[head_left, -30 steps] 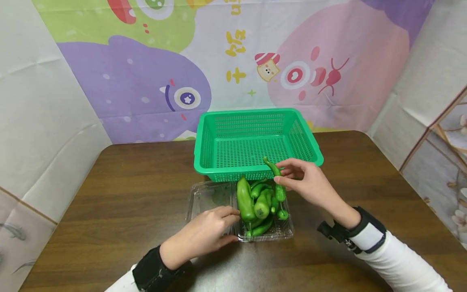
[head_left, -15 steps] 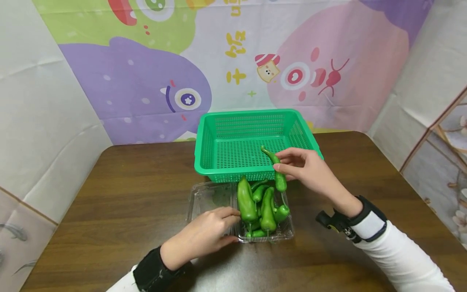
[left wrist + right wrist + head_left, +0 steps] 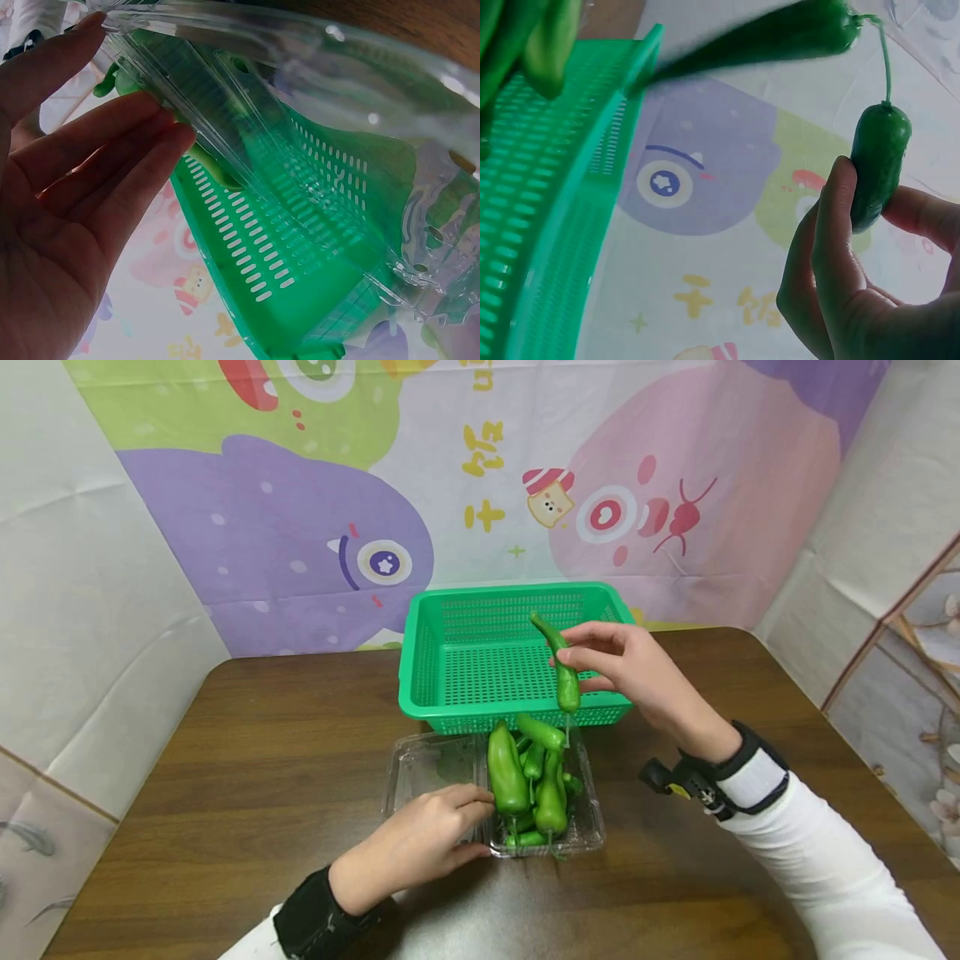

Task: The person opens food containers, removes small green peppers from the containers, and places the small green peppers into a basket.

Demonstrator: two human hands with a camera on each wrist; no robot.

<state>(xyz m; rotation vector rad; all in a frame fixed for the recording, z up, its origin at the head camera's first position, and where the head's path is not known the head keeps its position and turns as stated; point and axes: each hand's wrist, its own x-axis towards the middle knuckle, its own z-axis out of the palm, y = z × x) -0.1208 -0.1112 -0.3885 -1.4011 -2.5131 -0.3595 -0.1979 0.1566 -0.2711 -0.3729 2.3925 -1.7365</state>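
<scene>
My right hand (image 3: pixel 637 672) pinches a slim green pepper (image 3: pixel 567 681) between thumb and fingertips, raised over the near rim of the green basket (image 3: pixel 423 714). In the right wrist view a thin stem or string joins the held pepper (image 3: pixel 881 150) to a second pepper (image 3: pixel 780 45). That second pepper (image 3: pixel 540 732) hangs above the pile in the head view. Several more peppers (image 3: pixel 507 777) lie in the clear plastic box (image 3: pixel 588 839). At the box's hinge side rests my left hand (image 3: pixel 427 831), its fairly straight fingers (image 3: pixel 142 161) touching the plastic, thumb at the front corner.
The box's clear lid (image 3: pixel 420 768) lies folded open to the left. Right behind the box stands the basket, on a brown wooden table (image 3: pixel 285 752). A printed cartoon cloth (image 3: pixel 480 560) hangs behind the table.
My right hand has risen and moved away from me with the pepper, from over the box to over the basket's rim. A second pepper has lifted off the pile with it. My left hand stays put.
</scene>
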